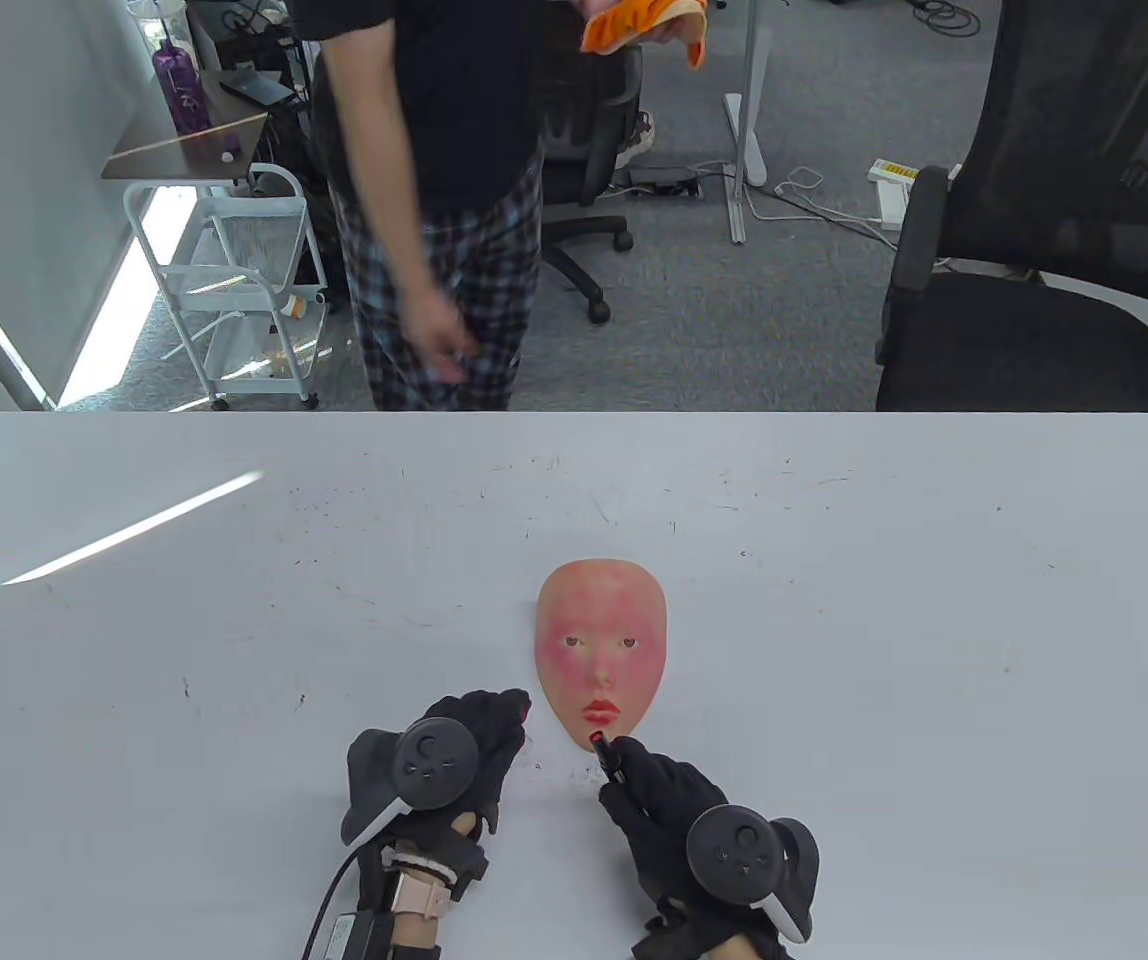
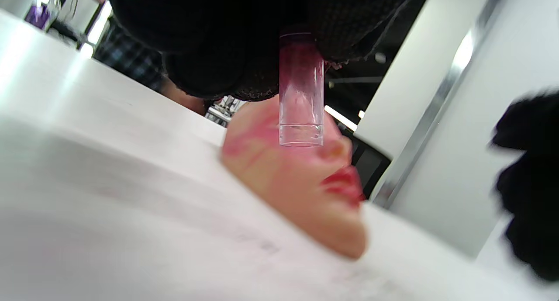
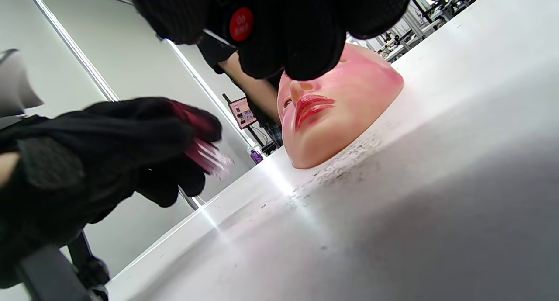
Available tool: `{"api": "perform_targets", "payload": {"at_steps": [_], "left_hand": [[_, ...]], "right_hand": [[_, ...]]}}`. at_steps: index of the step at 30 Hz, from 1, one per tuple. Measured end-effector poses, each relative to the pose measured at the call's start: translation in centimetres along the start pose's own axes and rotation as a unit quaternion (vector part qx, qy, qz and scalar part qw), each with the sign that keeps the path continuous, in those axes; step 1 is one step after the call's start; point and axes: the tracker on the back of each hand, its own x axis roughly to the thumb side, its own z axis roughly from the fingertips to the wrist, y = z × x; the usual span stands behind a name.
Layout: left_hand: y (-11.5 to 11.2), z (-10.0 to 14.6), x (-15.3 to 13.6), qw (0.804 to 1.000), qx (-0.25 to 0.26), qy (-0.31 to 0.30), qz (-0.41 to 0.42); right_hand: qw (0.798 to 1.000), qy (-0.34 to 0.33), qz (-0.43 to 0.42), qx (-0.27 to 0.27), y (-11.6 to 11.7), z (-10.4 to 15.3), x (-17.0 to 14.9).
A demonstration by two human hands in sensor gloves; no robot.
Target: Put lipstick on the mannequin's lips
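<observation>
A flesh-coloured mannequin face [image 1: 601, 650] lies face up on the white table [image 1: 834, 620], chin toward me, with red lips [image 1: 601, 711] and pink blotches on its cheeks. My right hand [image 1: 669, 800] holds a black lipstick [image 1: 606, 752], its red tip at the chin just below the lips. In the right wrist view the fingers [image 3: 301, 39] hold the tube end-on, with its red base label [image 3: 241, 24] showing. My left hand [image 1: 454, 765] rests left of the face and holds the clear pink-tinted cap [image 2: 301, 95].
A person in a black shirt and plaid trousers [image 1: 434, 200] stands beyond the far table edge, holding an orange cloth [image 1: 644, 25]. A black office chair [image 1: 1044, 250] stands at the far right and a white cart [image 1: 234, 280] at the far left.
</observation>
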Motion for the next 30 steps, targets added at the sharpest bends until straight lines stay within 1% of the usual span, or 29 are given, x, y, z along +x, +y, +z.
{"api": "perform_targets", "payload": {"at_steps": [1, 2, 3, 6, 11, 14, 15, 18, 21, 22, 23, 24, 26, 27, 28, 30], "left_hand": [[0.0, 0.1, -0.3, 0.997, 0.003, 0.000, 0.073], [0.0, 0.1, -0.5, 0.993, 0.004, 0.003, 0.116], [-0.1, 0.2, -0.7, 0.985, 0.007, 0.007, 0.174], [-0.3, 0.1, -0.7, 0.970, 0.006, -0.001, 0.241], [-0.5, 0.1, -0.3, 0.958, 0.006, -0.014, 0.287], [-0.6, 0.0, -0.1, 0.957, 0.004, -0.021, 0.289], [-0.7, 0.0, 0.0, 0.956, -0.003, -0.029, 0.292], [-1.0, 0.0, 0.3, 0.959, -0.009, -0.030, 0.280], [-1.5, -0.3, 1.2, 0.970, -0.046, -0.055, 0.233], [-1.8, -0.4, 1.7, 0.971, -0.061, -0.064, 0.224], [-2.1, -0.4, 2.1, 0.970, -0.059, -0.063, 0.226], [-2.1, -0.4, 2.2, 0.968, -0.046, -0.061, 0.240], [-2.3, -0.4, 2.6, 0.953, -0.046, -0.072, 0.289], [-2.2, -0.3, 2.8, 0.944, -0.049, -0.082, 0.317], [-2.1, -0.3, 2.9, 0.941, -0.048, -0.085, 0.324], [-1.6, -0.5, 3.4, 0.946, -0.038, -0.095, 0.308]], "right_hand": [[1.000, 0.002, 0.003, 0.001, 0.0, 0.0, 0.0], [1.000, 0.003, 0.004, 0.002, 0.0, 0.0, 0.0], [1.000, 0.003, 0.008, 0.005, 0.0, 0.0, 0.1], [1.000, 0.001, 0.026, 0.015, 0.1, 0.1, 0.2], [0.998, 0.002, 0.055, 0.030, 0.3, 0.0, 0.4], [0.998, 0.006, 0.060, 0.034, 0.3, -0.1, 0.3], [0.996, 0.004, 0.072, 0.047, 0.4, -0.1, 0.3], [0.995, 0.000, 0.091, 0.048, 0.4, -0.1, 0.5], [0.994, -0.010, 0.098, 0.043, 0.6, 0.0, 0.9], [0.995, -0.014, 0.093, 0.040, 0.6, 0.1, 1.0], [0.995, -0.012, 0.091, 0.038, 0.5, 0.1, 1.1], [0.995, -0.014, 0.091, 0.035, 0.4, 0.2, 1.2], [0.997, -0.019, 0.068, 0.024, 0.1, 0.3, 1.2], [0.999, -0.026, 0.036, 0.024, -0.2, 0.2, 1.3], [0.999, -0.029, 0.020, 0.026, -0.3, 0.2, 1.3], [0.999, -0.031, -0.002, 0.026, -0.7, 0.2, 1.3]]}}
